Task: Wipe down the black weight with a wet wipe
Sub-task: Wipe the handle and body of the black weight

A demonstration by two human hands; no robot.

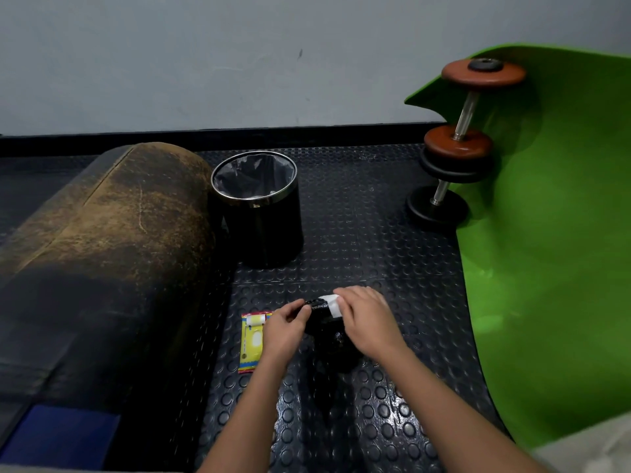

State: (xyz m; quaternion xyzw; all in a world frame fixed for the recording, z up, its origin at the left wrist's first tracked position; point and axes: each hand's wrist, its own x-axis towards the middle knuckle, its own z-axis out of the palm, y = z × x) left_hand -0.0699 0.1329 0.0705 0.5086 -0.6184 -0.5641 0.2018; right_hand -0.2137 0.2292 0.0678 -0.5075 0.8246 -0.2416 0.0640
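A black weight (324, 331) stands on the studded rubber floor between my two hands. My left hand (285, 331) grips its left side near the top. My right hand (367, 322) presses a white wet wipe (332, 304) against the weight's upper right edge. The lower part of the weight is dark and hard to tell from the floor. A yellow wet wipe packet (252, 341) with its flap peeled open lies flat just left of my left hand.
A black bin (263, 213) with a liner stands behind the weight. A worn brown-black padded roll (102, 261) fills the left. A green mat (553, 254) curls up at the right, with a dumbbell (457, 145) of brown and black plates leaning against it.
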